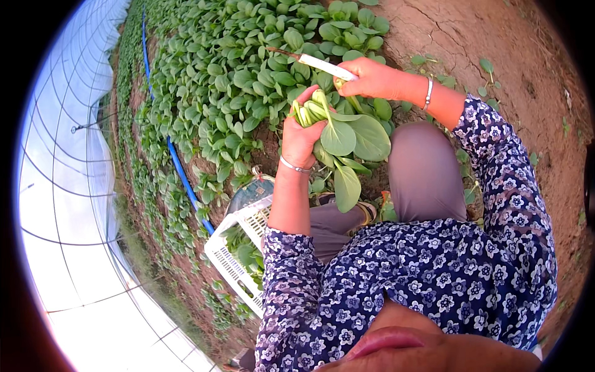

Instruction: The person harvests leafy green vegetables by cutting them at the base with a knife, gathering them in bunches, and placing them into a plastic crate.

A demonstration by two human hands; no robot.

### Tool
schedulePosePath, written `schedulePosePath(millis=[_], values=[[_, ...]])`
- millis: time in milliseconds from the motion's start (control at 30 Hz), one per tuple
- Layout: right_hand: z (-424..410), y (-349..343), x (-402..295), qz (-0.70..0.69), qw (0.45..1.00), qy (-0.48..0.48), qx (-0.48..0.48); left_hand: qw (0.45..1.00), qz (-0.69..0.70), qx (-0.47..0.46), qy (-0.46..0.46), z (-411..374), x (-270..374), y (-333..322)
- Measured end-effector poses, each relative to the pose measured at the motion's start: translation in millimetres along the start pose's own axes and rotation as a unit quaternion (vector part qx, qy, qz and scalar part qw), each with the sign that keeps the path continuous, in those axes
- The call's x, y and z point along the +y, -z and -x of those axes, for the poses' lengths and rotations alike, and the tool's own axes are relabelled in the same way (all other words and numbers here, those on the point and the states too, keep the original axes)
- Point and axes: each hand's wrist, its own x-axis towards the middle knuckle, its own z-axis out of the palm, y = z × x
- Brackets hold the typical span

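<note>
A bunch of leafy greens with pale stems, like bok choy (341, 137), is gripped in my left hand (302, 135); the stem ends point up and the broad leaves hang toward my knees. Just above it, my right hand (369, 79) holds a knife by its white handle (327, 67). The knife's thin, rusty-brown blade (282, 52) points left over the growing plants. Between the fingers of that same hand is another pale green stem (352, 95), its lower part partly hidden behind the bunch.
Dense rows of leafy plants (223, 79) grow ahead and left. A white plastic crate (232, 260) holding greens stands by my left arm, beside a dark green rounded object (251, 193). A blue hose (179, 165) runs along the bed. Cracked bare soil (446, 32) lies right; greenhouse film (60, 186) rises left.
</note>
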Motion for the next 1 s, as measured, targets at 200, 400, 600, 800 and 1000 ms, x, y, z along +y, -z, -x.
schedulePosePath(millis=[200, 400, 600, 800, 1000], values=[[-28.3, -71.7, -20.1, -0.074, 0.992, -0.037, -0.091, 0.992, 0.122, 0.015, -0.035, 35.4, -10.1, 43.8], [-50.0, -110.0, 0.1, -0.019, 0.997, -0.001, -0.081, 0.958, 0.278, 0.006, -0.064, 46.7, -45.3, 74.9], [-61.5, -127.4, 14.1, 0.181, 0.983, 0.032, 0.001, 0.933, 0.358, 0.025, -0.018, 41.2, -74.7, 91.8], [-55.6, -140.4, -3.3, 0.087, 0.996, -0.024, -0.001, 0.882, 0.466, -0.058, 0.019, 46.0, -80.5, 103.6], [-15.5, -135.7, -23.0, -0.104, 0.985, 0.073, 0.114, 0.882, 0.458, -0.037, -0.102, 31.0, -71.5, 106.5]])
